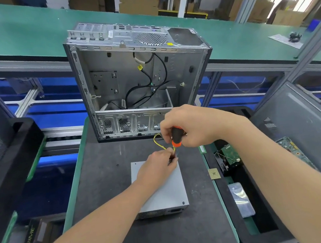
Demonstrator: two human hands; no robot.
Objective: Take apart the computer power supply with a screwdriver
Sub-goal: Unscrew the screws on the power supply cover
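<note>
ok so the power supply is lying flat on the dark surface right under the left hand, w/ its far right corner directly below the right hand. Right hand is wrapped round the orange/black handle of the screwdriver, held pretty much upright, tip down at that corner. Left hand's fingers are bunched into a pinch low on the shaft, just above the tip. Can't tell if the yellow wires are caught in the pinch too; they loop out just past those fingers. The screw being worked is hidden behind the fingers, so no idea how far out it is. Imo it's early on: box looks closed, and another screw shows at the near corner beside the left forearm. Tips for this step: keep the driver dead straight over the head, push down b4 turning so it doesn't strip, let the left fingers guide not squeeze, and nudge the wires clear. Box isn't clamped so it could prob skid, so lean the left palm on it. The gutted computer case stands just beyond both hands, so watch the right elbow.
</note>
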